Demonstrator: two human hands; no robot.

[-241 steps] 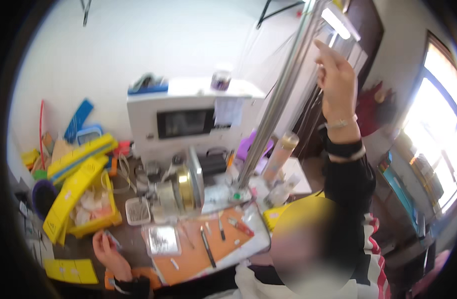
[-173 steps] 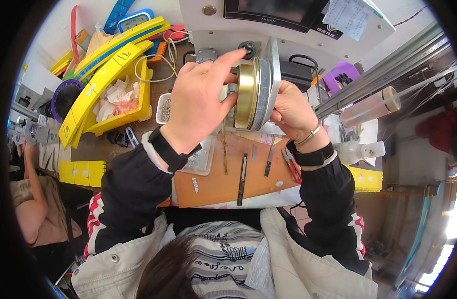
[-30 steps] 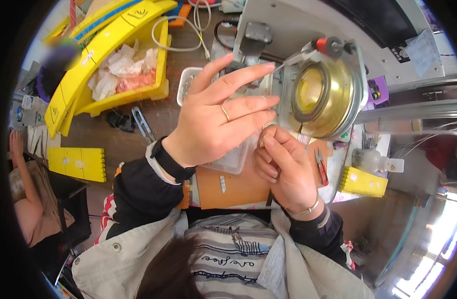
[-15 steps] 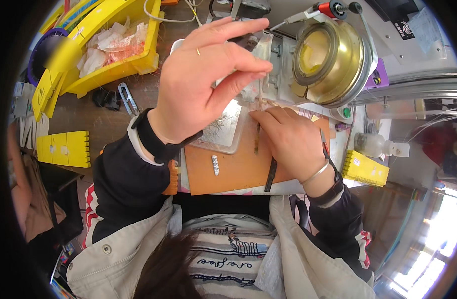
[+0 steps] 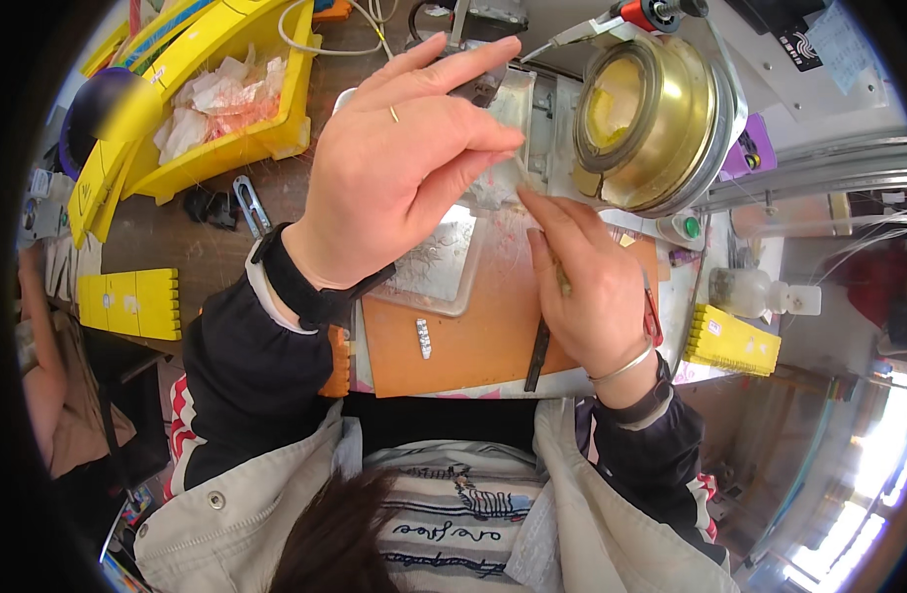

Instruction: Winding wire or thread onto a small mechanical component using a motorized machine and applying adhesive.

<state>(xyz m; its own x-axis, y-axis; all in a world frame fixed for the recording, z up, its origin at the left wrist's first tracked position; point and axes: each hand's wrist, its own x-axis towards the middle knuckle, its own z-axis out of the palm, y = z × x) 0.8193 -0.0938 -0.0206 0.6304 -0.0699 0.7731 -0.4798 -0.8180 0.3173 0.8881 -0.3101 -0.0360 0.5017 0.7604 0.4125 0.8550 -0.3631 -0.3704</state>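
My left hand (image 5: 404, 188) is raised over the bench, thumb and index finger pinched together, the other fingers stretched out. Whatever lies in that pinch is too small to make out. Close by on the right, my right hand (image 5: 592, 282) is closed around a thin brownish stick-like tool (image 5: 564, 284), mostly hidden by the fingers. Its index fingertip points toward the clear block-like fixture (image 5: 513, 109) in front of the brass-coloured round machine part (image 5: 661, 109). Below my left hand, a shallow clear tray (image 5: 463, 296) holds fine dark hair-like strands. Both rest on an orange-brown mat (image 5: 404, 371).
A small silvery strip (image 5: 424, 338) and a black bar (image 5: 538, 354) lie on the mat. A yellow bin (image 5: 216, 163) with crumpled tissue stands left. Yellow comb-edged boxes (image 5: 127, 303) flank the bench. A red-handled metal arm (image 5: 661, 17) reaches over the fixture. Another person's arm (image 5: 46, 366) shows far left.
My right hand has shifted right and slightly down, taking the thin tool off the spot over the mat. My left hand keeps its pinch and has moved slightly left.
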